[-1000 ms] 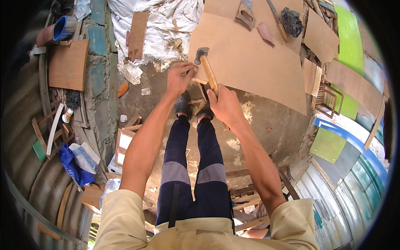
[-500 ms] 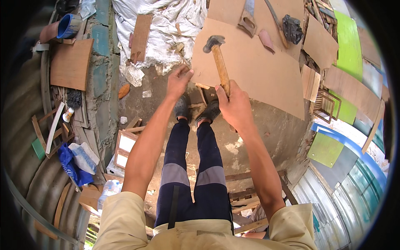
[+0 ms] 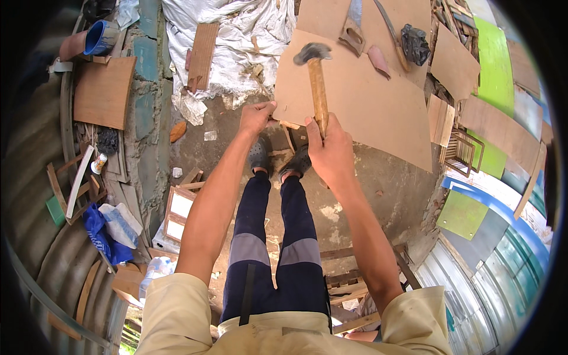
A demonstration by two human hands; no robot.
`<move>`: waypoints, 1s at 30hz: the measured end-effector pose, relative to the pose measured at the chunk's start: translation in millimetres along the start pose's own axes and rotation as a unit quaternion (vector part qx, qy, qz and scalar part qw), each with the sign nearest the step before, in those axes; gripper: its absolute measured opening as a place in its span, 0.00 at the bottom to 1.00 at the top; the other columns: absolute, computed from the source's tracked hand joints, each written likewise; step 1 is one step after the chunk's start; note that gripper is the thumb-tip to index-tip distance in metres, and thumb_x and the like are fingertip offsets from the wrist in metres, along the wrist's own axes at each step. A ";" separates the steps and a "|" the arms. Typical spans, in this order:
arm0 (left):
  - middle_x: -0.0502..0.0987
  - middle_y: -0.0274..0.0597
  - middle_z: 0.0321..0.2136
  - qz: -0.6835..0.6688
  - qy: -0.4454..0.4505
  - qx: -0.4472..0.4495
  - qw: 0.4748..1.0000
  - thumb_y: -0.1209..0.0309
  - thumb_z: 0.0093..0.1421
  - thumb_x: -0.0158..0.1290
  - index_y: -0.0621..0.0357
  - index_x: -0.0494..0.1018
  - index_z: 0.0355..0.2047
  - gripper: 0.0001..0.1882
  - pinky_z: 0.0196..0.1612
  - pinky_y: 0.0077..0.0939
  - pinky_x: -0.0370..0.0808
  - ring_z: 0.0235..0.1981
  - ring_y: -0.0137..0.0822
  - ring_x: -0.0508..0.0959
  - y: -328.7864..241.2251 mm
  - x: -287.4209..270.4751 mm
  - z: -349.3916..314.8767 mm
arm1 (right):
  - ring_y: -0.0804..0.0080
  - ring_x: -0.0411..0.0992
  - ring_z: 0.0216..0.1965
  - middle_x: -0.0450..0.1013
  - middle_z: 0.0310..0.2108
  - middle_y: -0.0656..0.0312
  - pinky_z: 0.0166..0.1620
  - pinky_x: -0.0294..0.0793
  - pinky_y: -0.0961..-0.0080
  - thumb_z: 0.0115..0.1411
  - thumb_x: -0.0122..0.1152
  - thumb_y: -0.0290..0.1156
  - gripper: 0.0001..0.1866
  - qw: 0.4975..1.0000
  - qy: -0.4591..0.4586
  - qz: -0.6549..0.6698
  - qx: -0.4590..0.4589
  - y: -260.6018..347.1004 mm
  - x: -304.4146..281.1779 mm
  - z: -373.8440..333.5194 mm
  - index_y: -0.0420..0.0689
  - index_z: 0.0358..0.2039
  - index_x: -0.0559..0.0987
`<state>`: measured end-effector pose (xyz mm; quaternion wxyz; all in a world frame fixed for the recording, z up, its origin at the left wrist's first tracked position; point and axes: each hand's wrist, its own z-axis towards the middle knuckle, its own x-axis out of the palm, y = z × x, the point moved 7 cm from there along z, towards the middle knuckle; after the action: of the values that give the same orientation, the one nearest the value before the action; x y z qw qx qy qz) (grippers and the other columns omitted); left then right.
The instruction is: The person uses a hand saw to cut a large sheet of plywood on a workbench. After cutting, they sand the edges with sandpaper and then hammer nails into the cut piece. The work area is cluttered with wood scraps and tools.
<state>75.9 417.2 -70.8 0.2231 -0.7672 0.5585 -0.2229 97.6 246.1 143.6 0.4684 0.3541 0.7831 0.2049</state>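
My right hand point(image 3: 332, 147) is wrapped round the wooden handle of a hammer point(image 3: 318, 89). The hammer's dark metal head, a little blurred, is over a thin brown plywood sheet point(image 3: 373, 112). At the near left corner of that sheet, my left hand point(image 3: 258, 117) pinches the edge, thumb on top and the other fingers partly hidden below. Under the near edge, a strip of wood point(image 3: 289, 125) shows between the two hands.
A handsaw point(image 3: 353, 32), a curved blade with a wooden handle point(image 3: 395, 36), a pinkish scrap point(image 3: 378, 61) and a black plastic bag point(image 3: 415, 44) lie on the boards. White sheeting point(image 3: 248, 35) spreads at far left. A small wooden frame point(image 3: 176, 214) stands left of my legs.
The hammer head has shifted slightly up and to the right, its handle now more upright. My left hand's fingers, raised before, have closed onto the plywood's corner.
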 end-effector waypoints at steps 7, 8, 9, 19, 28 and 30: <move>0.85 0.46 0.36 0.003 0.009 -0.008 1.000 0.64 0.63 0.63 0.68 0.83 0.46 0.18 0.36 0.28 0.83 0.34 0.34 0.84 7.8 -2.6 13.4 | 0.63 0.71 0.16 0.69 0.14 0.54 0.23 0.69 0.65 0.72 0.55 0.40 0.19 0.987 0.099 -0.124 0.028 -59.9 31.3 11.4 0.36 0.32 0.73; 0.85 0.45 0.36 0.004 0.006 -0.011 1.000 0.64 0.63 0.63 0.68 0.83 0.46 0.18 0.36 0.27 0.82 0.34 0.34 0.84 10.2 -8.5 14.0 | 0.64 0.72 0.16 0.70 0.14 0.54 0.23 0.69 0.64 0.72 0.55 0.40 0.19 0.987 0.105 -0.106 0.060 -49.0 26.6 9.9 0.36 0.32 0.73; 0.85 0.45 0.36 0.012 0.002 -0.015 1.000 0.63 0.63 0.63 0.67 0.83 0.46 0.18 0.35 0.27 0.81 0.34 0.33 0.84 8.4 -8.5 13.1 | 0.63 0.72 0.16 0.70 0.14 0.54 0.23 0.70 0.64 0.72 0.55 0.41 0.19 0.994 0.067 -0.076 0.039 -31.5 14.2 9.7 0.35 0.32 0.73; 0.85 0.46 0.40 0.088 -0.032 0.012 0.996 0.59 0.60 0.65 0.63 0.84 0.47 0.21 0.50 0.33 0.75 0.42 0.36 0.81 3.2 -5.3 9.6 | 0.45 0.74 0.21 0.72 0.18 0.44 0.26 0.71 0.56 0.71 0.55 0.41 0.20 0.992 0.084 -0.076 0.047 -67.6 32.4 6.7 0.33 0.33 0.73; 0.85 0.46 0.43 0.076 -0.026 0.032 0.996 0.60 0.61 0.64 0.64 0.83 0.48 0.21 0.51 0.31 0.74 0.44 0.35 0.81 2.1 4.3 9.5 | 0.43 0.76 0.25 0.73 0.19 0.41 0.30 0.73 0.52 0.71 0.55 0.44 0.22 0.996 0.024 -0.081 -0.025 -71.8 37.0 8.2 0.32 0.33 0.74; 0.85 0.46 0.43 0.067 -0.029 0.031 0.997 0.60 0.61 0.64 0.64 0.83 0.48 0.22 0.51 0.31 0.74 0.45 0.35 0.81 2.2 1.0 10.0 | 0.33 0.77 0.29 0.74 0.21 0.37 0.33 0.74 0.48 0.70 0.55 0.44 0.22 0.991 0.074 -0.108 -0.010 -65.4 39.9 12.1 0.32 0.34 0.74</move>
<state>80.4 416.6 -80.0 0.2766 -0.7271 0.5947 -0.2026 72.1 232.3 71.6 0.4318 0.2463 0.8475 0.1863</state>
